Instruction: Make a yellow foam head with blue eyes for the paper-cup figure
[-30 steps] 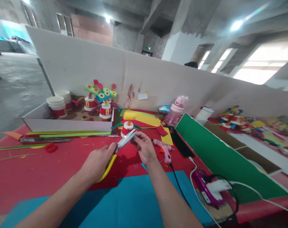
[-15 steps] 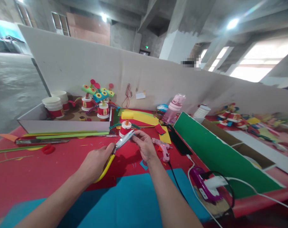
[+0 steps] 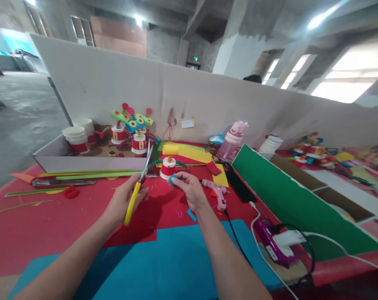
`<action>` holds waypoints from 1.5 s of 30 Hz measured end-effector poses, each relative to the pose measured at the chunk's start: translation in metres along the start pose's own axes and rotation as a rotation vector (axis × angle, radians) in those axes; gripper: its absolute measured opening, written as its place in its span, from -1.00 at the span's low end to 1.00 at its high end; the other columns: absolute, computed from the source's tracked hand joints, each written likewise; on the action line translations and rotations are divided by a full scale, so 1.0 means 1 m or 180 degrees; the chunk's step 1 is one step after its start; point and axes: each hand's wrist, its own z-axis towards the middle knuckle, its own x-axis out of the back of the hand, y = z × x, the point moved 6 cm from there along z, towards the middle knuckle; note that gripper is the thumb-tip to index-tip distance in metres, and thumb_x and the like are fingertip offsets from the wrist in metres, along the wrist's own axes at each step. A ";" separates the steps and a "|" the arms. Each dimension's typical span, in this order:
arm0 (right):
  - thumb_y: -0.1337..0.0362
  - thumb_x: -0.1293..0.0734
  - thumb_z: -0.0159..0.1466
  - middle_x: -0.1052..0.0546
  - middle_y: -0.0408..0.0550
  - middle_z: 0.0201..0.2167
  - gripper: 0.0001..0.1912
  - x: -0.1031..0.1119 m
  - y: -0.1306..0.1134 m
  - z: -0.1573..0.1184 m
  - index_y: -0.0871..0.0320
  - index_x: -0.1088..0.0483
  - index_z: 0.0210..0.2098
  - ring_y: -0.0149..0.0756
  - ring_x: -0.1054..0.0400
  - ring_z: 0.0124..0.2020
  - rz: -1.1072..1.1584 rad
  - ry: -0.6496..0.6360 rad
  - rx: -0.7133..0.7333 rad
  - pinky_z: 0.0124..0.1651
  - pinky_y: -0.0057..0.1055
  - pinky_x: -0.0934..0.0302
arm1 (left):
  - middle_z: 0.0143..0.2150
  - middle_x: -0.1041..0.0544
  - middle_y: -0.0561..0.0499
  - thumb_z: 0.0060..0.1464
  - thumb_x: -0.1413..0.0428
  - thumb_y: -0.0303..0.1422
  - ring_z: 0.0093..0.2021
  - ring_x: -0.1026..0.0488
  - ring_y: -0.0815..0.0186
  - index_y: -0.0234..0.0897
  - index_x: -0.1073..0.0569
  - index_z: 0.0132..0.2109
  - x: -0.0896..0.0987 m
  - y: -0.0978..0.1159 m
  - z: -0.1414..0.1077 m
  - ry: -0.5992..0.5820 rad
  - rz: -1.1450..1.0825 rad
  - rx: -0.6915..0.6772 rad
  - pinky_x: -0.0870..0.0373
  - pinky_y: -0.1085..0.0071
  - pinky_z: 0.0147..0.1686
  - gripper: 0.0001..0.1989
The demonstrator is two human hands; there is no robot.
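Note:
My left hand [image 3: 126,199] holds the yellow-handled scissors [image 3: 133,202], their blades pointing up and away. Between the fingertips of my right hand [image 3: 189,189] is a small round blue paper piece [image 3: 172,179]. Just behind it stands a red and white paper cup figure [image 3: 168,167] with a yellow paper tube on top and dark green folded arms. A blue paper scrap [image 3: 191,215] lies below my right hand, beside the pink glue gun [image 3: 219,195].
Finished cup figures [image 3: 139,143] and stacked cups [image 3: 75,139] stand in a white tray [image 3: 92,164] at the back left. Right are a phone [image 3: 240,185], purple power strip [image 3: 272,243], green box side [image 3: 289,200] and pink bottle [image 3: 231,141]. Blue sheets [image 3: 157,266] lie in front.
The scissors have moved left, away from the blue piece, and their blades have turned upward. My right hand now holds the round blue piece alone. The view has shifted slightly.

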 end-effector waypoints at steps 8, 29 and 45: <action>0.18 -0.43 0.01 -0.46 -0.18 -0.58 -0.80 -0.034 0.017 -0.013 0.20 -0.45 -0.51 -0.45 -0.27 -0.53 -0.0853 -0.0883 -0.0175 -0.40 -0.47 -0.12 | -0.37 -0.43 0.08 -0.15 -0.25 -0.32 -0.48 -0.36 0.45 -0.26 -0.30 0.01 -0.010 -0.003 0.001 -0.0206 -0.0916 0.0374 -0.31 0.54 -0.48 -0.46; -0.16 -0.28 0.10 -0.50 -0.10 -0.53 -0.50 -0.038 0.035 -0.012 0.20 -0.45 -0.39 -0.40 -0.39 -0.50 0.0177 -0.0492 -0.0812 -0.37 -0.47 -0.27 | -0.47 -0.41 0.14 -0.17 -0.27 -0.29 -0.50 -0.39 0.43 -0.31 -0.33 -0.09 0.000 0.001 0.003 0.0308 -0.1304 0.0429 -0.34 0.49 -0.45 -0.53; 0.26 -0.50 -0.09 -0.50 -0.23 -0.50 -0.80 -0.018 0.015 -0.007 0.14 -0.47 -0.47 -0.49 -0.35 -0.46 0.1036 0.0557 -0.0070 -0.26 -0.49 -0.28 | -0.32 -0.44 -0.01 0.15 0.11 -0.34 -0.37 -0.41 0.25 -0.19 -0.19 0.07 -0.006 0.012 -0.006 -0.0364 0.2081 -0.0488 -0.18 0.45 -0.46 -0.68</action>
